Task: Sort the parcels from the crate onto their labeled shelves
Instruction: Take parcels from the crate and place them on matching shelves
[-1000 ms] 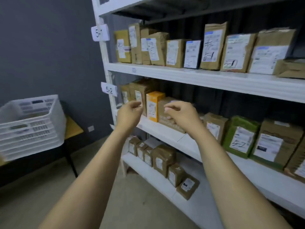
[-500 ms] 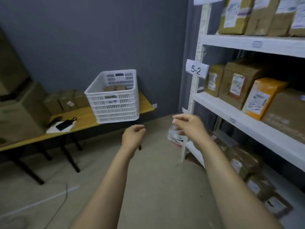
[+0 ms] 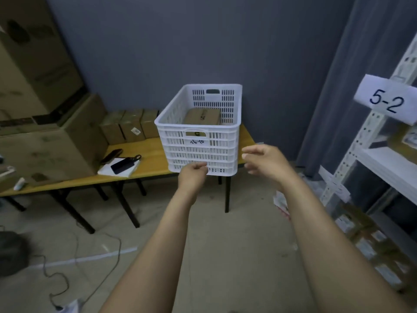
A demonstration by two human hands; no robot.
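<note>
Both empty: my left grip loosely curled, right grip slack-open. Crate sits at right end of surface; I'd reach over the rim and take the brown parcel two-sided.

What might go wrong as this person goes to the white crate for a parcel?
The white slatted plastic crate stands at the end of the yellow wooden table, near its front edge; a careless tug by the left hand or right hand might tip it, with the brown cardboard parcel inside. The thin cable trailing across the floor could catch a foot.
</note>
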